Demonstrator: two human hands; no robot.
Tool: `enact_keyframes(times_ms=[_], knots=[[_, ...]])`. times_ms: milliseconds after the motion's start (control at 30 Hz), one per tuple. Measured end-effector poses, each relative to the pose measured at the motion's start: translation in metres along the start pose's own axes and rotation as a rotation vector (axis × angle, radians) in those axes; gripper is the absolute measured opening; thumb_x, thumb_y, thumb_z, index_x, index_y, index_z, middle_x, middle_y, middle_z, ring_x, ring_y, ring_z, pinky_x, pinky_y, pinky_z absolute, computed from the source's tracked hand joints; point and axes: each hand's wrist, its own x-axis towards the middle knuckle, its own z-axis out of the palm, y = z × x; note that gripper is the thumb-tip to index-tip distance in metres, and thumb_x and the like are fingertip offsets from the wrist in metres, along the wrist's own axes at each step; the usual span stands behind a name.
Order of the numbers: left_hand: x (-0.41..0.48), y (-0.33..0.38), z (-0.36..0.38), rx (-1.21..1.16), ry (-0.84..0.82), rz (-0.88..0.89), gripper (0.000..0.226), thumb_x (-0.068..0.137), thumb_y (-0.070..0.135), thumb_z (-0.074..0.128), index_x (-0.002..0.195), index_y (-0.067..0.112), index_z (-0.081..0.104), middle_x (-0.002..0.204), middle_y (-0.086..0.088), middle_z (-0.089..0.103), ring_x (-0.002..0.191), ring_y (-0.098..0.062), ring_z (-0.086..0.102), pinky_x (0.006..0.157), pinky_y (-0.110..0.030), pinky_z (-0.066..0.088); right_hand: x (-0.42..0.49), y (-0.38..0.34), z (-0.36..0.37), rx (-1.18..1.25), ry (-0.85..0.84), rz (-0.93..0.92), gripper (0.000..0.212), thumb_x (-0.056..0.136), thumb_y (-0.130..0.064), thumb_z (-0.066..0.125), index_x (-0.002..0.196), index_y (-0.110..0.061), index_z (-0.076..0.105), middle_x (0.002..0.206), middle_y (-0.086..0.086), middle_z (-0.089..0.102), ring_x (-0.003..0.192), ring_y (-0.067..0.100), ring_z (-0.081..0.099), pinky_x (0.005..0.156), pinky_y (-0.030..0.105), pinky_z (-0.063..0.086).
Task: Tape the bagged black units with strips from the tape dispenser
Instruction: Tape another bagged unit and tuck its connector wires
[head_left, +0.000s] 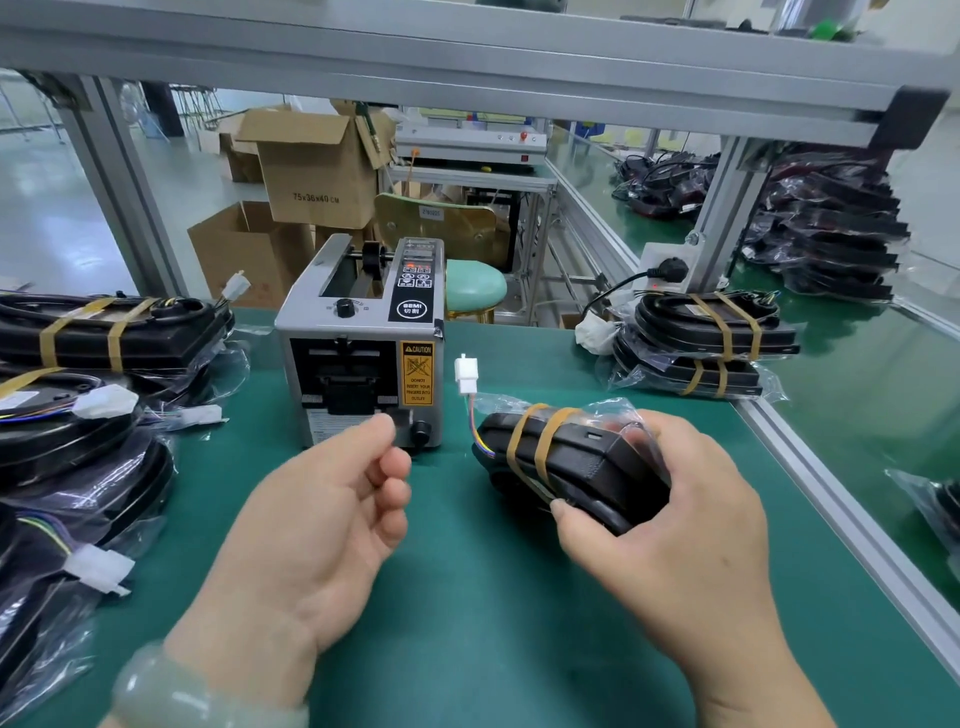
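My right grip (670, 525) holds the plastic-bagged black unit (576, 457) at three o'clock; my empty, slack left grip (317, 525) could stray into the grey tape dispenser (363, 343) at twelve.

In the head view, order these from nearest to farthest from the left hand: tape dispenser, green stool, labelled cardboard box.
1. Tape dispenser, just ahead of the left hand.
2. Green stool, behind the dispenser, beyond the table edge.
3. Labelled cardboard box, farthest back, stacked on other boxes.
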Motion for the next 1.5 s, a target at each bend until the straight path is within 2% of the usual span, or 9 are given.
enact_keyframes(times_ms=[200, 267, 500, 567, 767, 1100, 1200, 1300, 1500], knots=[[-0.031, -0.007, 0.012, 0.171, -0.148, 0.165, 0.014, 0.05, 0.035, 0.077, 0.056, 0.026, 0.07, 0.061, 0.001, 0.061, 0.049, -0.007, 0.05, 0.048, -0.02, 0.042, -0.003, -0.009, 0.004, 0.121, -0.056, -0.048, 0.052, 0.049, -0.035, 0.072, 0.099, -0.039, 0.056, 0.088, -0.018, 0.064, 0.086, 0.014, 0.061, 0.074, 0.028, 0.05], [-0.034, -0.007, 0.016, 0.205, -0.188, 0.187, 0.015, 0.054, 0.024, 0.085, 0.056, 0.026, 0.071, 0.06, 0.0, 0.061, 0.049, -0.008, 0.049, 0.047, -0.018, 0.041, -0.003, -0.01, 0.004, 0.138, -0.083, -0.068, 0.054, 0.05, -0.035, 0.072, 0.101, -0.039, 0.056, 0.089, -0.017, 0.065, 0.086, 0.013, 0.062, 0.074, 0.03, 0.052], [-0.037, -0.009, 0.03, 0.242, -0.313, 0.081, 0.022, 0.061, 0.025, 0.081, 0.049, 0.022, 0.063, 0.057, 0.001, 0.055, 0.044, -0.007, 0.043, 0.041, -0.016, 0.035, -0.004, -0.01, 0.004, 0.145, -0.117, -0.118, 0.052, 0.052, -0.035, 0.068, 0.103, -0.032, 0.062, 0.096, -0.02, 0.062, 0.088, 0.011, 0.061, 0.075, 0.03, 0.05], [-0.038, -0.009, 0.033, 0.233, -0.32, 0.046, 0.023, 0.05, 0.028, 0.084, 0.05, 0.022, 0.061, 0.056, 0.002, 0.054, 0.044, -0.007, 0.042, 0.04, -0.016, 0.034, -0.004, -0.01, 0.005, 0.134, -0.105, -0.131, 0.051, 0.052, -0.032, 0.07, 0.103, -0.032, 0.062, 0.095, -0.02, 0.061, 0.086, 0.012, 0.061, 0.073, 0.031, 0.05], [-0.037, -0.011, 0.039, 0.184, -0.272, 0.015, 0.029, 0.047, 0.04, 0.068, 0.064, 0.017, 0.06, 0.055, 0.002, 0.054, 0.042, -0.007, 0.041, 0.039, -0.017, 0.032, -0.004, -0.011, 0.007, 0.125, -0.07, -0.162, 0.051, 0.054, -0.033, 0.067, 0.103, -0.04, 0.055, 0.095, -0.019, 0.059, 0.084, 0.01, 0.059, 0.073, 0.025, 0.047], [-0.038, -0.012, 0.037, 0.196, -0.258, 0.048, 0.023, 0.043, 0.04, 0.068, 0.053, 0.021, 0.061, 0.054, 0.0, 0.051, 0.043, -0.009, 0.041, 0.041, -0.018, 0.032, -0.006, -0.012, 0.009, 0.094, -0.061, -0.164, 0.045, 0.053, -0.035, 0.063, 0.098, -0.03, 0.061, 0.086, -0.016, 0.059, 0.079, 0.011, 0.057, 0.07, 0.026, 0.045], [-0.037, -0.013, 0.037, 0.238, -0.251, 0.059, 0.021, 0.044, 0.028, 0.081, 0.049, 0.023, 0.062, 0.053, 0.0, 0.051, 0.043, -0.009, 0.041, 0.041, -0.018, 0.032, -0.006, -0.013, 0.01, 0.1, -0.056, -0.164, 0.045, 0.053, -0.035, 0.063, 0.098, -0.03, 0.06, 0.085, -0.015, 0.06, 0.079, 0.013, 0.057, 0.07, 0.026, 0.045], [-0.036, -0.015, 0.038, 0.246, -0.224, 0.08, 0.016, 0.059, 0.033, 0.067, 0.048, 0.024, 0.061, 0.052, -0.001, 0.049, 0.042, -0.009, 0.039, 0.041, -0.018, 0.031, -0.006, -0.014, 0.01, 0.1, -0.042, -0.167, 0.045, 0.054, -0.036, 0.064, 0.098, -0.031, 0.058, 0.085, -0.015, 0.061, 0.078, 0.014, 0.057, 0.07, 0.028, 0.045], [-0.036, -0.015, 0.04, 0.279, -0.188, 0.117, 0.019, 0.059, 0.035, 0.065, 0.046, 0.023, 0.058, 0.052, 0.0, 0.048, 0.042, -0.009, 0.038, 0.043, -0.02, 0.029, -0.007, -0.018, 0.012, 0.087, -0.015, -0.155, 0.042, 0.055, -0.039, 0.065, 0.096, -0.03, 0.058, 0.083, -0.013, 0.06, 0.076, 0.015, 0.056, 0.069, 0.028, 0.044]])
